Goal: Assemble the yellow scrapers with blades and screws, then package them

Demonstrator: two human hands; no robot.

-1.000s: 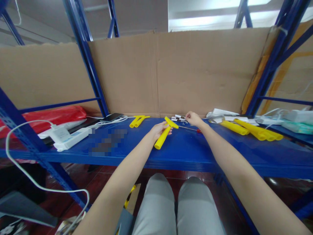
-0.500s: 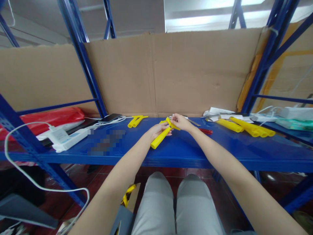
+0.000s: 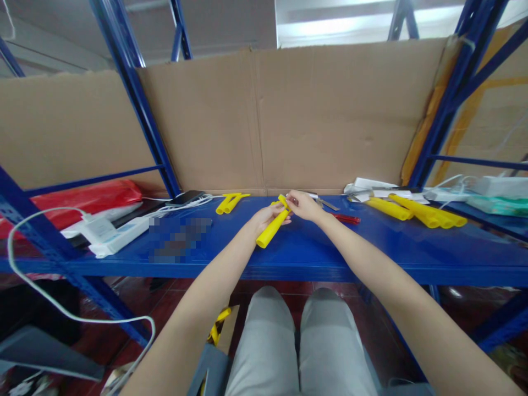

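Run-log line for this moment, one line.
left hand: holding yellow T-shaped piece | right hand: at its far end | blue shelf: red item right of hands

Above the shelf [image 3: 322,250], a T-shaped tube [image 3: 270,231] is between the power strip [image 3: 119,238], left, and tubes [image 3: 414,210], right. Cardboard [image 3: 313,121] stands behind.

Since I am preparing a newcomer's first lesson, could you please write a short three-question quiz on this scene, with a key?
1. True or false: the red item lies to the right of the right grip.
2. Fill in the colour: the tube-shaped piece held in the left grip is ____.
3. How many yellow pieces lie on the blue shelf to the left of the left grip?

Key: 1. True. 2. Yellow. 3. Two.
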